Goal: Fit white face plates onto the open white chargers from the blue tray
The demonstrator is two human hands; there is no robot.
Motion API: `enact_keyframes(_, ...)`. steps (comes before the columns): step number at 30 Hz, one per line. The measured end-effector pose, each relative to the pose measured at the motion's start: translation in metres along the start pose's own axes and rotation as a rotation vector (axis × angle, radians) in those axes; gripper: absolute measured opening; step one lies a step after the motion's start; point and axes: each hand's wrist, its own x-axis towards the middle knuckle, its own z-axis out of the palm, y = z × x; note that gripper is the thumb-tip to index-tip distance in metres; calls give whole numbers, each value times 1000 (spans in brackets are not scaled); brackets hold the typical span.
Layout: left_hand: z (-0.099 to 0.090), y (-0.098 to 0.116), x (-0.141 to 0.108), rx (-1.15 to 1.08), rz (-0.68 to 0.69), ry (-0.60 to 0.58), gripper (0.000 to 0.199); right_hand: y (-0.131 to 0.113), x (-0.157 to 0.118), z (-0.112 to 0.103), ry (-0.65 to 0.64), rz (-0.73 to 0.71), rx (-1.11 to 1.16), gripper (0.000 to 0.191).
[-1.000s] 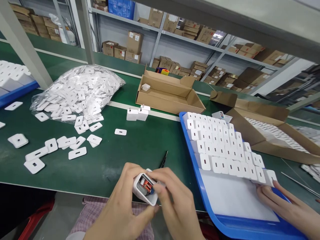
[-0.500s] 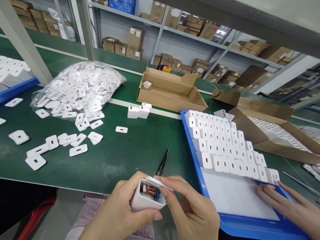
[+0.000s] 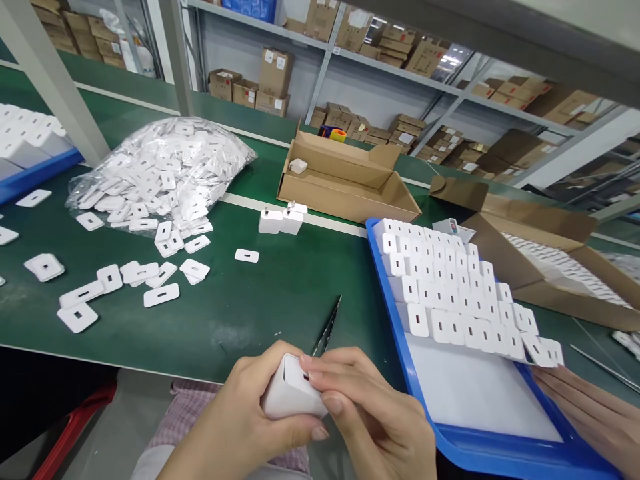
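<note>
Two hands are closing around a white plastic case at the near edge of the bench.
The left hand is wrapping firmly around the case, its thumb lying along the lower side. The right hand is curling partly closed, its fingertips touching the slotted cover on the case's end; whether they are pinching it, I cannot tell. Tweezers are lying just beyond on the bench, and a blue tray is holding rows of similar cases to the right.
</note>
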Motion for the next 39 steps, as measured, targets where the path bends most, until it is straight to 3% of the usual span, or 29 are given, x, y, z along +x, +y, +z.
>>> enact_keyframes(6, 1, -3, -3, 42, -60, 18, 22, -1, -4, -4, -85, -11, -66, 24)
enact_keyframes(8, 1, -6, -4, 13, 13, -4, 23, -1, -8, -4, -135, -41, -108, 25)
enact_keyframes(10, 1, -10, -4, -3, 97, 1, 39, 1, -12, -2, -191, -84, -119, 28)
enact_keyframes(13, 4, -11, -5, 8, 120, 64, 47, 6, -20, 4, -228, -155, -114, 40)
enact_keyframes(15, 8, -11, -6, 40, 160, 106, 42, 9, -26, 9, -184, -142, -107, 35)
enact_keyframes(18, 13, -13, -7, 64, 267, 129, 32, 10, -35, 19, 12, -30, -43, 21)
enact_keyframes(21, 15, -19, -7, 41, 337, 161, 27, 9, -39, 26, 189, 139, 9, 40)
enact_keyframes(23, 13, -23, -7, 30, 386, 192, 24, 9, -38, 28, 182, 223, 52, 52)
enact_keyframes(26, 10, -25, -6, 70, 450, 158, 21, 8, -35, 30, 93, 246, 228, 47)
enact_keyframes(29, 9, -23, -4, 194, 496, 116, 21, 5, -31, 32, 84, 265, 345, 38)
enact_keyframes(34, 10, -20, 3, 205, 571, 120, 27, 2, -28, 33, 106, 269, 321, 33)
enact_keyframes(39, 13, -21, 5, 144, 557, 159, 37, 4, -29, 33, 106, 266, 239, 39)
